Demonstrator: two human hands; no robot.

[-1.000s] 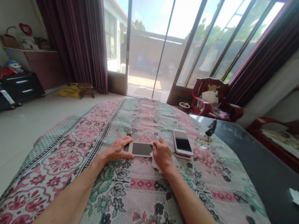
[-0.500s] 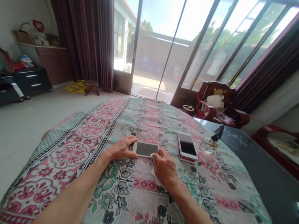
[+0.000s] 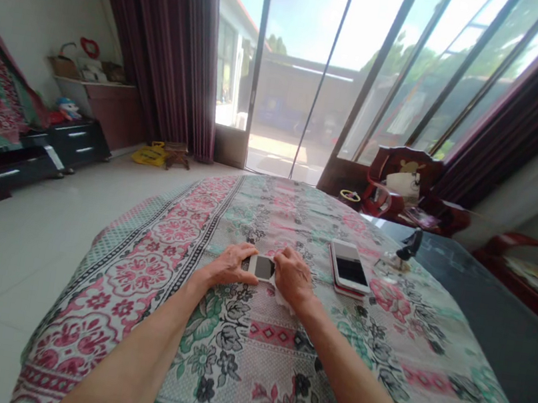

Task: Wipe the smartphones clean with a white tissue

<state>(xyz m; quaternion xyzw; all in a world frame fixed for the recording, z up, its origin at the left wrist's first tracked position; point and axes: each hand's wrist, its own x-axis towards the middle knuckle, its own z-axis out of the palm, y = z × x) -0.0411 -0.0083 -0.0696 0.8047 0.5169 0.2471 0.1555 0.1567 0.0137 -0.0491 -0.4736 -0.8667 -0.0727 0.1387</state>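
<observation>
A white smartphone with a dark screen lies sideways on the flowered tablecloth. Its left end sits between the thumb and fingers of my left hand. My right hand is closed on a white cloth, mostly hidden under the palm, and covers the phone's right end. To the right lies a stack of larger devices, a white phone with a black screen on top and a red edge below it.
Right of the stack stands a small black figure on a clear base. A dark table adjoins on the right. Beyond are a carved wooden chair, glass doors and a yellow bag on the floor.
My right hand has moved up over the phone's right end, covering more of the screen. My left hand keeps its hold. The whole view has shifted slightly, moving the scene to the right.
</observation>
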